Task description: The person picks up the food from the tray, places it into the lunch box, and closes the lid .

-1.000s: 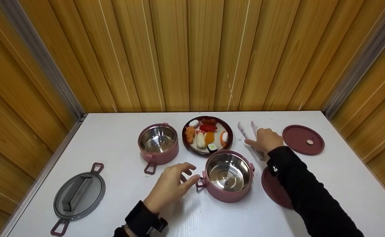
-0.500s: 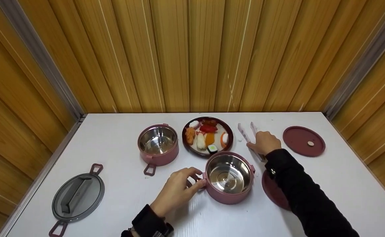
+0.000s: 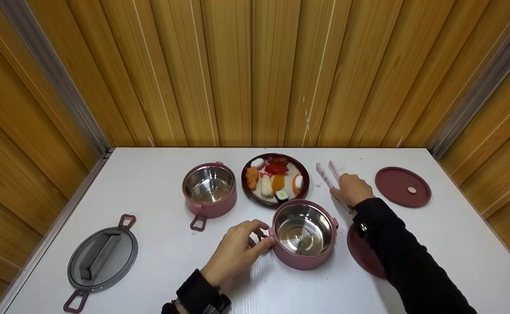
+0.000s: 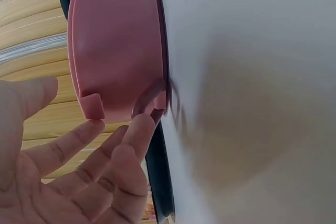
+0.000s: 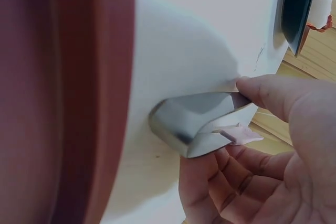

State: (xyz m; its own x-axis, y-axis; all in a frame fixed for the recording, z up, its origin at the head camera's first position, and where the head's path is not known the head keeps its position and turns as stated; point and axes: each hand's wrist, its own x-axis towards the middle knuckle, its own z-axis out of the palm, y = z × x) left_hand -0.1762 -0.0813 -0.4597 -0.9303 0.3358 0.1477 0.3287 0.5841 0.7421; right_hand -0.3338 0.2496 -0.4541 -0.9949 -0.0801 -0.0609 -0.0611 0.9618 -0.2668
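left hand (image 3: 237,246): half-curled, holding pot handle (image 4: 146,97); right hand (image 3: 354,188): pinching tongs (image 5: 191,109) between thumb and fingers

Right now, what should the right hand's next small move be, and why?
I'd probably raise the silver metal tongs slightly toward the round dark-rimmed plate: the right hand holds them, colourful food pieces sit on that plate, and the round pink steel-lined pot touched by the left hand stands open, bottom showing.

The left hand (image 3: 237,249) has reached the handle (image 4: 147,98) of the nearer pink pot (image 3: 303,262); right of it, the tongs (image 3: 325,176) have narrowed.
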